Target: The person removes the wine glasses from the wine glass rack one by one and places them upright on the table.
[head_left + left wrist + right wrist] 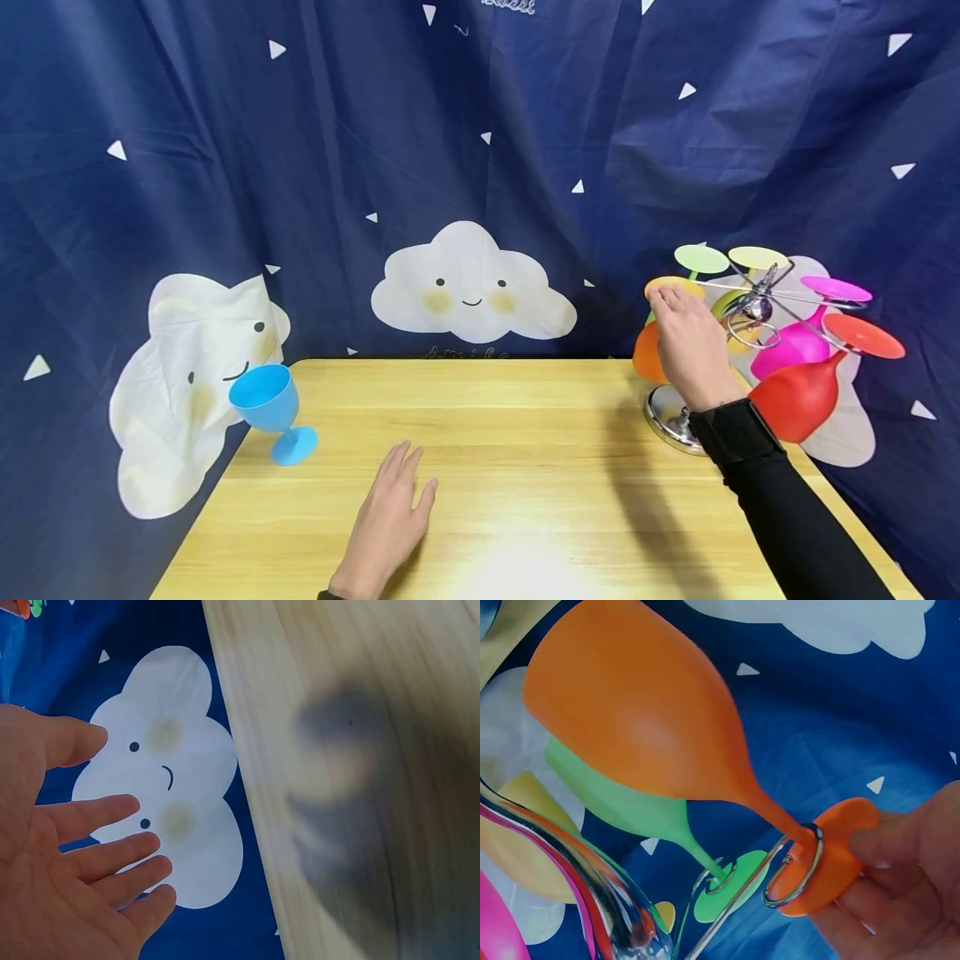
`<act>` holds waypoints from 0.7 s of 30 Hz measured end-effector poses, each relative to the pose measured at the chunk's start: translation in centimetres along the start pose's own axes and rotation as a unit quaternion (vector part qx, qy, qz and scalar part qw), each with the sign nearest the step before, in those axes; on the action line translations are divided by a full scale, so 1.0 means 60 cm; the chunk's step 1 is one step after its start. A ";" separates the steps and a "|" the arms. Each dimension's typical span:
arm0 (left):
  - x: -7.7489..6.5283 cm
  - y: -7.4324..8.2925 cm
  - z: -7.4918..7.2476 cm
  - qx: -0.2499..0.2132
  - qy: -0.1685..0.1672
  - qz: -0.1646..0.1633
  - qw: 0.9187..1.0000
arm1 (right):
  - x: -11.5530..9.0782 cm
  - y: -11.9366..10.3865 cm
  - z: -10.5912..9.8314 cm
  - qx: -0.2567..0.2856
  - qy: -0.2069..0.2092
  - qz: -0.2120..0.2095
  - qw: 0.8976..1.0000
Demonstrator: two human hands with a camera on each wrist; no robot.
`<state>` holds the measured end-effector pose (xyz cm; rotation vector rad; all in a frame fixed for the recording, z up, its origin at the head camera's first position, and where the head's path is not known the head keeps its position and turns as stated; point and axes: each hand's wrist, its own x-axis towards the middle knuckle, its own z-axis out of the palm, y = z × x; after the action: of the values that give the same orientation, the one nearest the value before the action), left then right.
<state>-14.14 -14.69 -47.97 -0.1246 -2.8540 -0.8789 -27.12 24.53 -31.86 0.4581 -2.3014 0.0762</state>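
Taking the middle of the table (495, 450) as the clock's centre, with 12 o'clock away from the person, the rack (670, 421) stands at 2 o'clock. The orange cup (641, 712) hangs from it mouth down, on the side at 9 o'clock from the rack's hub, its stem inside a metal ring. The right hand (690, 337) has its thumb and fingers closed on the foot of that cup, pinching the disc just past the ring. Going round the hub, the green cup (619, 795) hangs at 10 o'clock, the yellow cup (532, 832) at 12, the pink cup (787, 350) at 3 and the red cup (798, 400) at 4. The left hand (386, 525) is over the table at 8 o'clock, fingers long and slightly spread, thumb apart, holding nothing. The blue cup (268, 404) stands on its foot at 10 o'clock, mouth up
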 end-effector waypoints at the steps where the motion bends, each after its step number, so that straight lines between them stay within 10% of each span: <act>1: 0.000 0.001 0.000 -0.001 0.000 0.002 1.000 | 0.001 0.001 0.001 0.000 0.004 0.002 1.000; 21: -0.003 0.012 0.018 -0.016 -0.013 0.004 1.000 | 0.037 0.031 0.003 -0.033 0.004 0.078 0.996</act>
<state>-13.99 -13.48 -48.48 -0.1534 -2.8620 -0.9272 -29.29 25.55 -30.23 0.2437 -2.3220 0.0784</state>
